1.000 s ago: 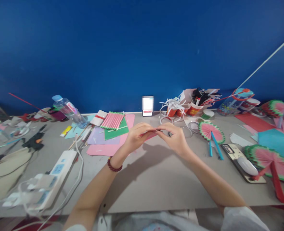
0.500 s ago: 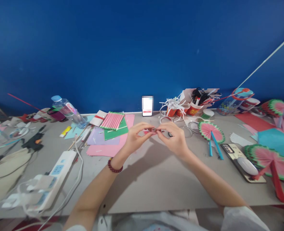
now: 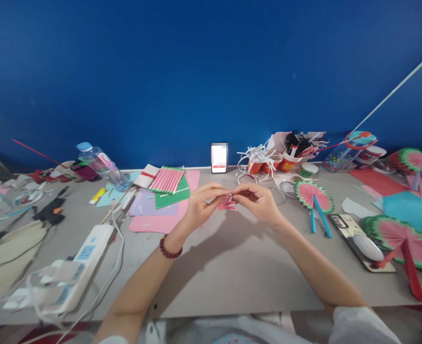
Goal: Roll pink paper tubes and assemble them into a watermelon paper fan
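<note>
Both hands meet over the middle of the grey table, fingertips almost touching. A small piece of pink folded paper (image 3: 227, 204) shows between and just below the fingers. My left hand (image 3: 204, 203), with a dark red bead bracelet at the wrist, pinches it from the left. My right hand (image 3: 256, 203) pinches at its upper right edge, thumb and fingers pressed together. The fingers cover much of the paper, so its full shape is hidden. Left of the hands, a pleated pink paper (image 3: 167, 180) with green edges lies on a green sheet (image 3: 173, 197).
A phone (image 3: 219, 158) stands against the blue wall. Paper fans (image 3: 313, 195) and a mouse (image 3: 367, 247) on another phone lie to the right. Cups with paper strips (image 3: 257, 160) stand at the back. To the left are a bottle (image 3: 105, 167), glue gun (image 3: 51, 210) and power strip (image 3: 84, 263).
The pink paper has turned in my fingers and more of it now hangs below them. Both hands have stayed in nearly the same place, with the fingers slightly shifted.
</note>
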`<action>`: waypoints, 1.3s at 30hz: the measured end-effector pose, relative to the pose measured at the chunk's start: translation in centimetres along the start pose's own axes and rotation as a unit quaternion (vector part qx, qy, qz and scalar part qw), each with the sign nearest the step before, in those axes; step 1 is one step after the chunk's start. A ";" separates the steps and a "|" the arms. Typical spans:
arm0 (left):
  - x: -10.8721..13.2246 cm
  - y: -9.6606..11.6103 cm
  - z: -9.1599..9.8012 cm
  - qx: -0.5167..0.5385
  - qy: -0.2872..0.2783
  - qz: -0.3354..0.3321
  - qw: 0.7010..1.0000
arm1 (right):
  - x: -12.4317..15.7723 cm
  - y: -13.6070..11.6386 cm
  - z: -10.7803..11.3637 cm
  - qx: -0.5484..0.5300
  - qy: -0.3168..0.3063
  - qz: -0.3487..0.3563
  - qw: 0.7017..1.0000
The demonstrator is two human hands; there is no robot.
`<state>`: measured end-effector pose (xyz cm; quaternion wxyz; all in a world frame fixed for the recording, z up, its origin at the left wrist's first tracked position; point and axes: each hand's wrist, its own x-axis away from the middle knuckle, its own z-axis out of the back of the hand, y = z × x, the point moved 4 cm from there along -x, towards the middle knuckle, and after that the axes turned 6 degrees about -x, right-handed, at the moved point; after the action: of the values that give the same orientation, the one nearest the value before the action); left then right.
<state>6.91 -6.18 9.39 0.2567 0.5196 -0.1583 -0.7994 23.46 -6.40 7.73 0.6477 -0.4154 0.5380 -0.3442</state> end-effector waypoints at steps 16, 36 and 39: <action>0.2 1.0 -0.3 -0.003 -0.006 -0.016 1.000 | -0.1 -0.4 0.2 0.064 0.005 0.100 0.993; 0.2 -0.2 -0.7 0.141 -0.022 0.135 0.981 | 0.2 -2.1 0.3 0.158 0.037 0.153 0.975; 0.3 0.1 -0.9 0.127 -0.024 0.152 0.980 | 0.2 -2.1 0.2 0.184 0.052 0.159 0.969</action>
<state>7.69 -6.45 8.82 0.3031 0.4981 -0.3418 -0.7370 23.70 -7.43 9.59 0.7304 -0.1798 0.5577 -0.3510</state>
